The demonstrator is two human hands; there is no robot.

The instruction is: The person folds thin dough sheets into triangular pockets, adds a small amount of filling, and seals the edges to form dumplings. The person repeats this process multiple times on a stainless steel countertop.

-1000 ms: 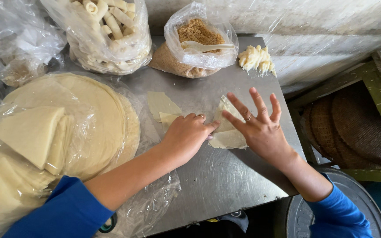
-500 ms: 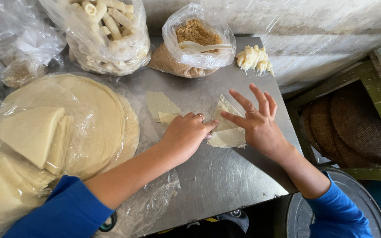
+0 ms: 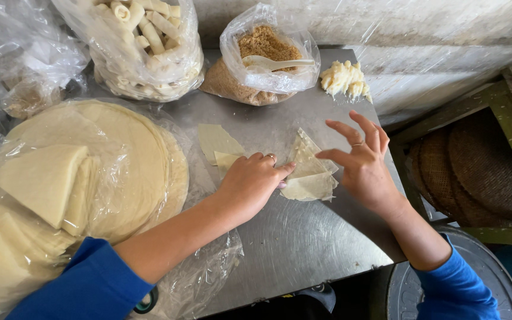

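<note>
Steel makes up the worktop, a scuffed, dull grey sheet with a faint circular polish mark on its near part, and everything here can be placed from the folded dough wrapper lying near its middle. The left hand rests on the wrapper's left edge with its fingers curled narrow, fingertips pressing the pale sheet down; a ring shows on one finger. The right hand hovers at the wrapper's right edge, fingers spread wide and holding nothing, forefinger tip just touching the fold. Left of the wrapper, partly under the left hand, lie two loose wrapper pieces. Farther left sits a stack of round dough sheets under clear plastic, with wedge-cut pieces on top. Behind the wrapper stands a bag of brown crumbly filling with a white plastic spoon in it, a bag of rolled pastries to that bag's left, and a small heap of shredded cheese to its right. Plastic sheeting covers the wall beyond. Right of the wrapper, off the worktop, woven round mats lie in a green wooden frame.
</note>
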